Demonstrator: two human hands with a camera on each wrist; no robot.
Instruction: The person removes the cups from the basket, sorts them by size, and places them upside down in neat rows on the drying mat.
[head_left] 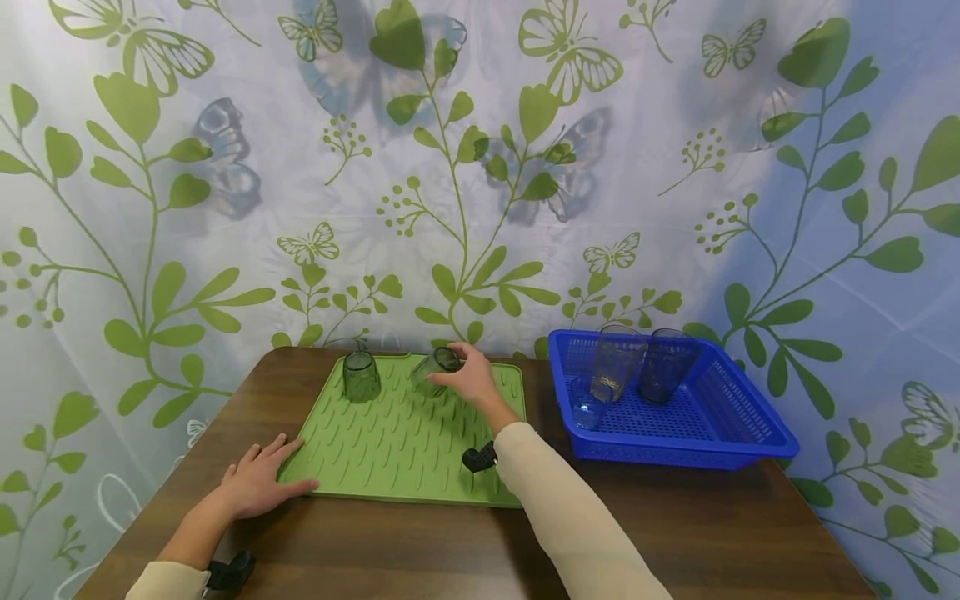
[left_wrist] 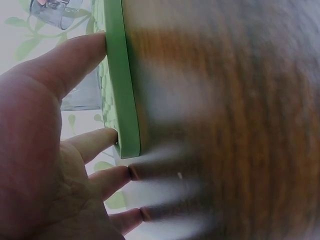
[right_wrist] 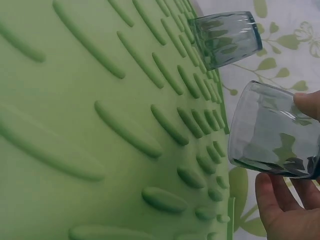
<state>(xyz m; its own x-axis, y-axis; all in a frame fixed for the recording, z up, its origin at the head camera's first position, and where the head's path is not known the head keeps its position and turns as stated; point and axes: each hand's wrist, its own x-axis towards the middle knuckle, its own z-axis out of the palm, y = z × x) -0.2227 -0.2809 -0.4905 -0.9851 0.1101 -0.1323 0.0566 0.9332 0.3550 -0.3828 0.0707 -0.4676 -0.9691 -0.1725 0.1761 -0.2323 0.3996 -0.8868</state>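
1. Patterned fabric point(head_left: 352, 200) is hanging behind the brown table point(head_left: 420, 554), where a ridged green mat point(head_left: 390, 454) is lying.
2. Your left hand point(head_left: 258, 483) is holding nothing; its fingers are spreading, with thumb and index finger touching the mat's near-left corner. Light pressure there should be steadying it.
3. Your right hand point(head_left: 472, 377) is gripping the tilted glass point(right_wrist: 272, 135) between thumb and fingers at the mat's far part. Whether its lower edge is touching the mat, you aren't seeing clearly.
4. You should be levelling that glass before loosening your fingers; an edge meeting one ridge could be rocking.
5. Another glass point(head_left: 362, 379) is standing to its left, so you should be leaving a gap.
6. Rightward, a blue basket point(head_left: 678, 454) is holding three glasses point(head_left: 666, 371); you should be keeping your forearm off its rim.
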